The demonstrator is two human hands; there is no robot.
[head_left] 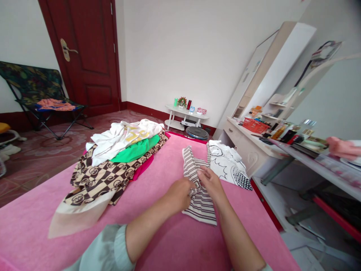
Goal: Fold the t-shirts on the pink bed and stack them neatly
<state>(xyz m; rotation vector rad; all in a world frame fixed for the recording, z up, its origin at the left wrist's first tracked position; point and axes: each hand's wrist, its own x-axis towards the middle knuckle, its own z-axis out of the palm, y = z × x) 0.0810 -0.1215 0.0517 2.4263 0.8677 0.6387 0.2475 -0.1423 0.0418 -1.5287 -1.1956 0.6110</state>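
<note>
A brown-and-white striped tank top (200, 207) lies on the pink bed cover, its two strap-like parts pointing away from me. My left hand (182, 194) is closed on the fabric around its middle, where the cloth is bunched. My right hand (209, 181) pinches the top's right side, a little farther from me, with the fingertips partly hidden. Just right of the top, and meeting its far strap, is a white garment (228, 163) with black line drawings, laid fairly flat.
To the left, a heap holds a white shirt (124, 137), a green garment (137, 148) and a brown-checked cloth (101, 178). A dressing table (248, 141) with a red basket (255, 125) and bottles stands right. Beyond the bed are a low shelf (184, 111) and folding chair (34, 88).
</note>
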